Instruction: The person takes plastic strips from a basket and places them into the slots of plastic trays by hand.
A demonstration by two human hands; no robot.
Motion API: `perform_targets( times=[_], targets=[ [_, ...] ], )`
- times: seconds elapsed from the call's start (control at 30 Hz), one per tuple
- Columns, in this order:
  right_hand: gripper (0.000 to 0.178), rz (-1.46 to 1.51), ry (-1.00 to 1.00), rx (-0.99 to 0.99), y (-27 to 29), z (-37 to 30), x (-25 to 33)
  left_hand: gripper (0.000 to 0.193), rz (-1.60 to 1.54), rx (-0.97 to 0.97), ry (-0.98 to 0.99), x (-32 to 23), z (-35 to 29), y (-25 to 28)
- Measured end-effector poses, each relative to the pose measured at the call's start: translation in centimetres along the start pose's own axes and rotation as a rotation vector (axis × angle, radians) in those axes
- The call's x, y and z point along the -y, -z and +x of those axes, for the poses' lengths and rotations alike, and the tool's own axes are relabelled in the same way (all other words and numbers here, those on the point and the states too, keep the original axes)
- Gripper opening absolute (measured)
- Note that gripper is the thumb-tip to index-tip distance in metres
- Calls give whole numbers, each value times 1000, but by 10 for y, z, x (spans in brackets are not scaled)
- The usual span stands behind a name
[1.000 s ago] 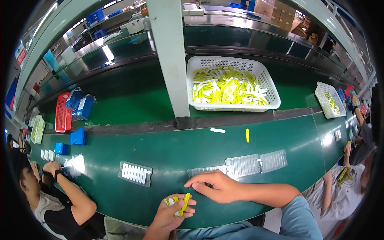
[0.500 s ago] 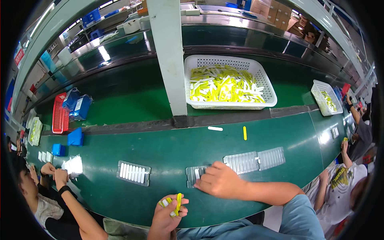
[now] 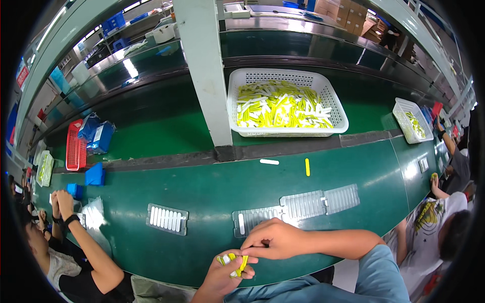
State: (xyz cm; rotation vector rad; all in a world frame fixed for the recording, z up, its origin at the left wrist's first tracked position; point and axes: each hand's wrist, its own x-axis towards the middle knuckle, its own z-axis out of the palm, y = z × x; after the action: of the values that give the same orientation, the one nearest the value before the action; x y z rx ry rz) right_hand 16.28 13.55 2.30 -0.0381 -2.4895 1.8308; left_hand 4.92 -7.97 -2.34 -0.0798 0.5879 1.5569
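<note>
My left hand (image 3: 221, 279) is closed around several small yellow-and-white plastic sticks (image 3: 233, 261). Over it, my right hand (image 3: 274, 239) reaches in with thumb and fingers pinched on the end of one yellow stick (image 3: 245, 261). Just beyond my right hand lies a clear slotted plastic tray (image 3: 258, 216), partly covered by the hand, with one white stick (image 3: 241, 223) in its leftmost visible slot. Two more clear trays, a middle one (image 3: 303, 204) and a right one (image 3: 341, 199), adjoin it in a row. Further left sits a tray (image 3: 183, 227) holding several white sticks (image 3: 167, 218).
A white basket (image 3: 289, 132) heaped with yellow and white sticks stands behind a post (image 3: 206, 76). A loose white stick (image 3: 269, 161) and a yellow stick (image 3: 307, 167) lie on the green table. Co-workers sit at both sides; a red basket (image 3: 76, 146) stands far left.
My right hand has left the near tray and come back to the sticks in my left hand. A white stick now lies in that tray's slot. My left hand has shifted right.
</note>
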Motion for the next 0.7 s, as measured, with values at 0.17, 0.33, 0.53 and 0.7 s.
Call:
perform_targets(
  times=[0.17,0.33,0.53,0.7],
  targets=[
    [8,299,-216,-291,26,14,-5,27,67,-77,-13,3,-5,26],
    [18,84,-242,-32,48,32,-2,29,26,-105,-93,-1,-9,29],
    [16,299,-262,115,22,32,14,28,141,-218,-129,-3,-4,3],
    [22,-46,1,-164,15,25,12,23,30,-56,-102,-2,0,5]
  ],
)
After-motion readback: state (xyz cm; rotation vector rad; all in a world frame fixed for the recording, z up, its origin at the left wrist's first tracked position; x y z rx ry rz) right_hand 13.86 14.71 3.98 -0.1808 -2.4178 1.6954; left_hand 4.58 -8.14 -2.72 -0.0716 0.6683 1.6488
